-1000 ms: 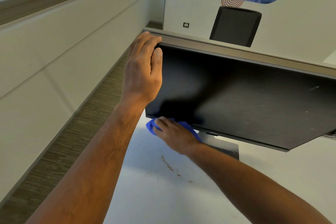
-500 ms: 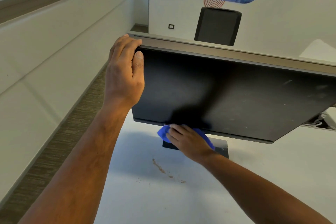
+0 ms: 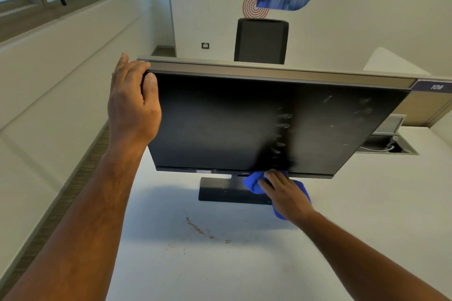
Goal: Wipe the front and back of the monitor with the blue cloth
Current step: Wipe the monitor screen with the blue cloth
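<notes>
Two hands: monitor corner, blue cloth.

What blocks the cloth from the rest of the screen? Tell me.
Nothing visible. The right hand presses the blue cloth at the monitor's bottom edge; the smudged screen above is bare. The left hand only covers the upper left corner.

The monitor stands on its dark flat base on a white desk, its black screen off, dusty and streaked with smudges right of centre. The blue cloth, bunched up, presses against the monitor's bottom edge, just right of the stand.
</notes>
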Demonstrator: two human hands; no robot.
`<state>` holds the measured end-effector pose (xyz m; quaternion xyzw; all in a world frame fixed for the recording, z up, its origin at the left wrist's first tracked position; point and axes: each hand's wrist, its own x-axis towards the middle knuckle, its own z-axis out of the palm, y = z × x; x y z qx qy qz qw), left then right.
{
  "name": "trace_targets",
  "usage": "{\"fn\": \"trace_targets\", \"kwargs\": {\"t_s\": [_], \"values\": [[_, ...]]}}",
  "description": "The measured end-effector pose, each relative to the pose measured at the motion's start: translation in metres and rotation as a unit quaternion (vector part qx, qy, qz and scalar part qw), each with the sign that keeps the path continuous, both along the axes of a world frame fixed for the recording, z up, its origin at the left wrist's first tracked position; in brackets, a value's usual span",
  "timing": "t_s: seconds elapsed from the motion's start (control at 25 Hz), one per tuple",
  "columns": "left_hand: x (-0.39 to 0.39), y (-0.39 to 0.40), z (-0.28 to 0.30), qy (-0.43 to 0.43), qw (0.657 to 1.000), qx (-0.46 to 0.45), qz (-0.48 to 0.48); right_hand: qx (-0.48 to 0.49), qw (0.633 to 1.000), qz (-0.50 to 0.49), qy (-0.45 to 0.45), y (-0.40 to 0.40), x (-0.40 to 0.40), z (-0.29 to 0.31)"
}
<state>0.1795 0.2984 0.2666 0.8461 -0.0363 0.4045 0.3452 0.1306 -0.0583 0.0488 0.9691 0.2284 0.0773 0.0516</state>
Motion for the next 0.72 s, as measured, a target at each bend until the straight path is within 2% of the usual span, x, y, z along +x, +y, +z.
{"fn": "trace_targets", "kwargs": {"t_s": [0.2,0.36,0.48,0.56,0.64,0.72], "values": [[-0.002,-0.004,0.006,0.03,0.999,0.025,0.016,-0.017,0.994,0.104,0.002,0.082,0.017,0.015],[-0.001,-0.028,0.015,0.034,0.995,0.081,-0.042,-0.026,0.985,0.129,-0.115,0.107,0.025,0.045],[-0.004,-0.058,0.016,0.037,0.985,0.124,-0.113,0.104,0.967,0.079,-0.219,0.089,0.027,0.067],[-0.004,-0.069,0.016,0.04,0.982,0.131,-0.128,0.195,0.94,0.016,-0.278,0.069,0.029,0.091],[-0.003,-0.073,0.018,0.043,0.982,0.13,-0.131,0.278,0.9,-0.064,-0.331,0.047,0.03,0.117],[-0.004,-0.075,0.02,0.05,0.981,0.131,-0.133,0.38,0.839,-0.144,-0.362,0.027,0.029,0.139]]}}
